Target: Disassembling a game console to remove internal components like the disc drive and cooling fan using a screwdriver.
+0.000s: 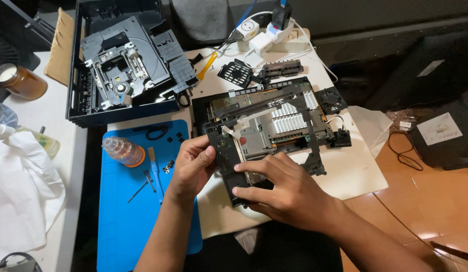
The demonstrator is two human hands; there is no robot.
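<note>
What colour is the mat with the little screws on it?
The mat is bright blue, seen in the head view.

The black matt plastic frame (pixel 229 156) sits over a grey sheet-metal chassis with ribbed, dully shining heat-sink fins (pixel 288 121). At near left lie a smooth blue rubbery mat (pixel 118 216) and crumpled white cloth (pixel 22 191).

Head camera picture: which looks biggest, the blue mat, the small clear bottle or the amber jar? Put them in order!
1. Blue mat, by far the largest.
2 and 3. Small clear bottle and amber jar look about alike; the jar is partly cut off, so no ranking.
</note>
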